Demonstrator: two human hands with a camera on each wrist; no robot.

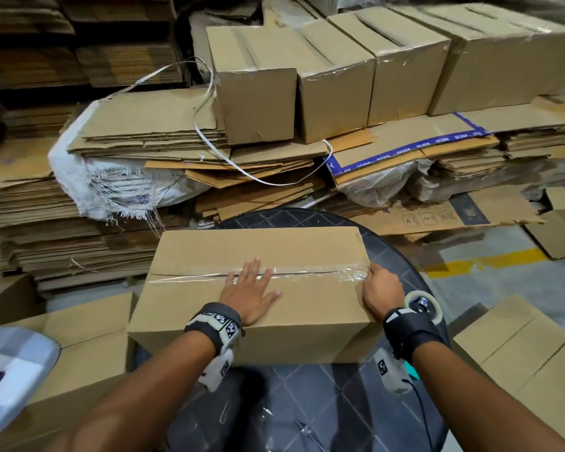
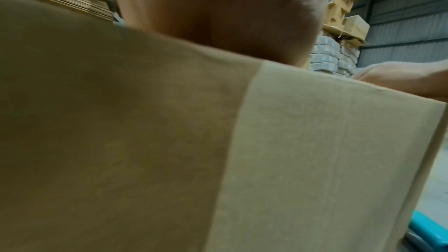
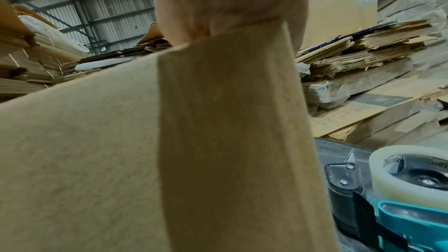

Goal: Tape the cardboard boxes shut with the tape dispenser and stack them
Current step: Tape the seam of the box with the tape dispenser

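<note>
With the left hand (image 1: 250, 290) spread flat on the box (image 1: 261, 288) and the right hand (image 1: 380, 288) curled over its taped right end, the wrinkled tape (image 1: 349, 272) there may lift unless pressed smooth.

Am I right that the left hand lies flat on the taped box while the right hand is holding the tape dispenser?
Not quite. The left hand does lie flat on the taped box, but the right hand presses the tape end at the box's right edge. The tape dispenser lies on the table beside it, as the head and right wrist views show.
</note>
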